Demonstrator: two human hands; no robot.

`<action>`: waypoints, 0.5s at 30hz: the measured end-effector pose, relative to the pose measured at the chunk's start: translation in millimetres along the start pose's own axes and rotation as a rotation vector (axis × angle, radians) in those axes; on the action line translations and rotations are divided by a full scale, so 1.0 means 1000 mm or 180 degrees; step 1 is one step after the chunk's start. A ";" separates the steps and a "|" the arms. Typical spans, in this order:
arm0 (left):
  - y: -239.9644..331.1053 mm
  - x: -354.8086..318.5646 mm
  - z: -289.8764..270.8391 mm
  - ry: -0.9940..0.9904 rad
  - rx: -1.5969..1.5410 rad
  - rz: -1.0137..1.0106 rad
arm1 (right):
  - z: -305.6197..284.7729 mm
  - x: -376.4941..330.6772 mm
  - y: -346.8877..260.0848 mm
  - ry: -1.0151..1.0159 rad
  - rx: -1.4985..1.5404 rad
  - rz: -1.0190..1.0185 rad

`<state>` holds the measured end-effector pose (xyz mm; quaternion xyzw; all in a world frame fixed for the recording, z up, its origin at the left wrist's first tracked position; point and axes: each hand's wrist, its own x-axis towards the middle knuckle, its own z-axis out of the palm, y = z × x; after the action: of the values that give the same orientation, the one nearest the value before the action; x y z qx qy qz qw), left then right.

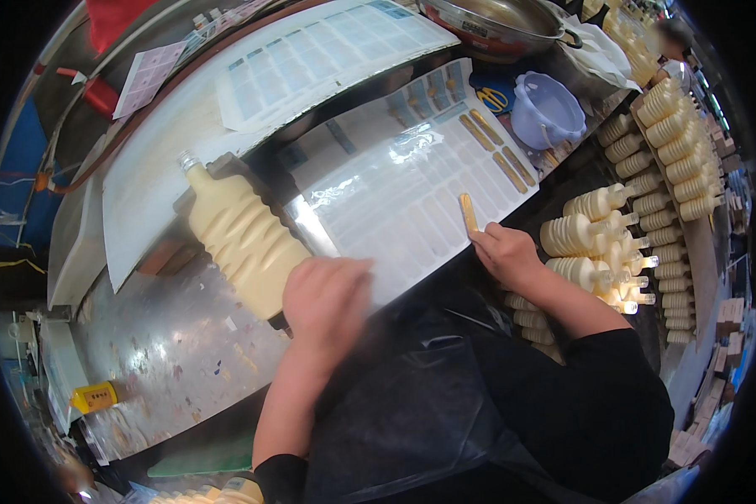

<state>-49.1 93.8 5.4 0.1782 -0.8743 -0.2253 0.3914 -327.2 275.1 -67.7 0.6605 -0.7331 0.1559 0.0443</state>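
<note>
A large cream bottle with wavy ribs and a clear threaded neck lies on its side, neck pointing to the far left. My left hand is at its base end, overlapping the lower edge; its fingers are smeared by motion, so their grip does not show. Between the fingertips of my right hand a narrow gold label strip stands up, pinched at its lower end. That hand is over the right edge of a glossy label sheet, where several gold strips lie at the far right corner.
A white board with a printed sheet lies behind. Beyond the label sheet stand a lilac bucket, scissors and a metal pan. Stacked cream bottles fill the right side. A yellow container sits on the metal table.
</note>
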 end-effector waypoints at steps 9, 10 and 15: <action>0.017 0.025 0.020 0.0005 0.0661 -0.0153 | -0.063 0.084 -0.085 -0.1466 0.4844 0.2077; 0.015 0.024 0.019 0.0004 0.0847 -0.0134 | -0.071 0.094 -0.097 -0.1582 0.4926 0.1916; 0.006 0.017 -0.008 0.0502 0.1333 -0.0280 | -0.075 0.123 -0.133 -0.1717 0.4743 0.1321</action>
<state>-54.6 88.8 23.2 0.3105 -0.8600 -0.0411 0.4028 -222.8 169.0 59.6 0.3824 -0.5300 0.4429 -0.6138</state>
